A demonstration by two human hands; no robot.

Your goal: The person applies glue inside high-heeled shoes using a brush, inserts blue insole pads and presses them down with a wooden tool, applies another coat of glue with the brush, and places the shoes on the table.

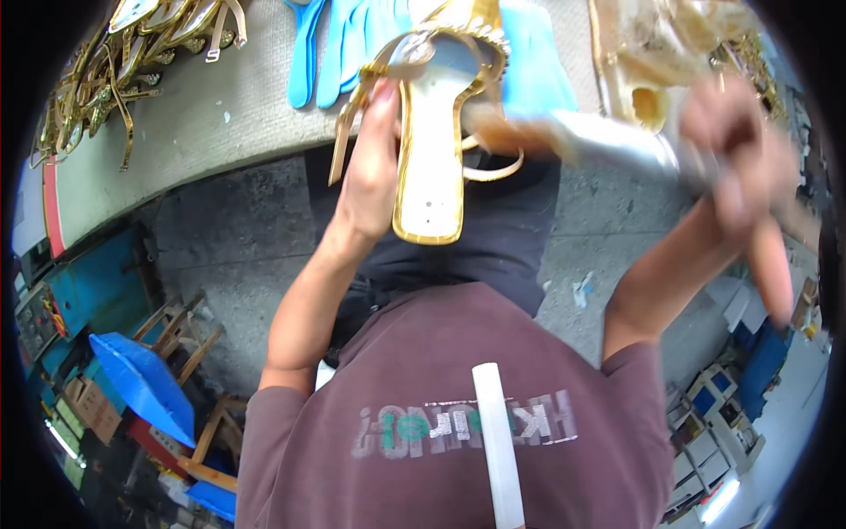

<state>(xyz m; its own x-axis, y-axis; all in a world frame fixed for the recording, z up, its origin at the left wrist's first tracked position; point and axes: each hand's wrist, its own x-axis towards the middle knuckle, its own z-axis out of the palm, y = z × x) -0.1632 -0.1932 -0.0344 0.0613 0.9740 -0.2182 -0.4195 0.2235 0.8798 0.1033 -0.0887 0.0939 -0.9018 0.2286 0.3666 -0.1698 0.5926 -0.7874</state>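
My left hand (370,181) is closed around a gold-edged sandal (429,176) at its left side, thumb on the strap. The sandal's pale inner sole faces up, heel end toward me, past the table edge. Its gold straps hang loose on both sides, with sparkling stones at the far end. In my right hand (736,154) is a wide brush (608,141) with a silvery band and brown bristles. Motion smears both brush and hand. The bristle end comes close to the sandal's right edge; whether it touches, I cannot tell.
Several gold sandals (115,75) are heaped on the table (229,115) at the left. Blue sole-shaped pieces (538,66) lie behind the held sandal. A stained, yellowish tray (621,84) stands at the right. Left of me, a blue container (145,383) sits near wooden frames.
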